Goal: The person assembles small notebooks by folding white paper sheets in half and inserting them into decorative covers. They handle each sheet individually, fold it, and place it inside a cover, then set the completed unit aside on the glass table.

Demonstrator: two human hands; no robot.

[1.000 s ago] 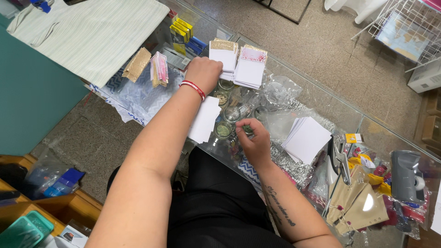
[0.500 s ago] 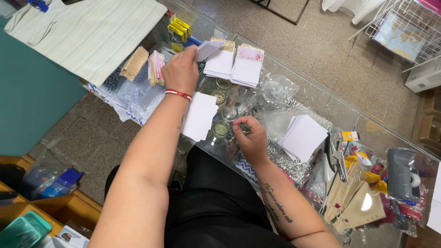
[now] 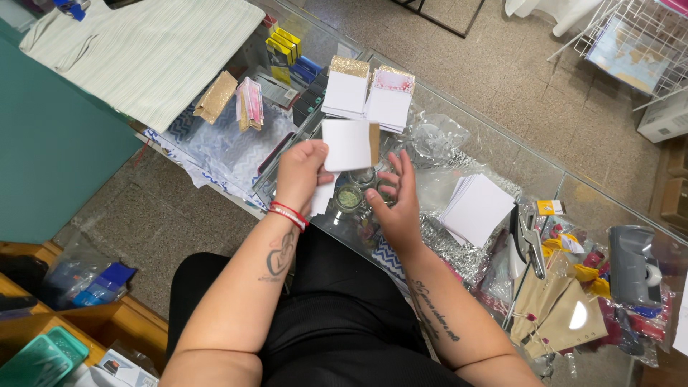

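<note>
Gold-edged card [image 3: 349,145] pinched only in the left hand [image 3: 301,172], right hand [image 3: 396,204] open beside it, could slip onto the jars [image 3: 350,197] near the table's near edge.

Left hand [image 3: 301,172] pinched, right hand [image 3: 396,204] open-fingered.

Glass tabletop [image 3: 502,154], cluttered. Two stacks of white cards, gold-edged [image 3: 345,89] and pink-edged [image 3: 390,100], side by side at far edge. Loose white card stack [image 3: 478,209] on silver foil wrap [image 3: 448,247]. Striped cloth [image 3: 147,54] far left, yellow and blue boxes [image 3: 287,49] beside it. Hole punch [image 3: 529,240] near kraft tags [image 3: 555,315]. Grey tape dispenser [image 3: 632,265] far right. Wire rack [image 3: 631,43] on floor.
</note>
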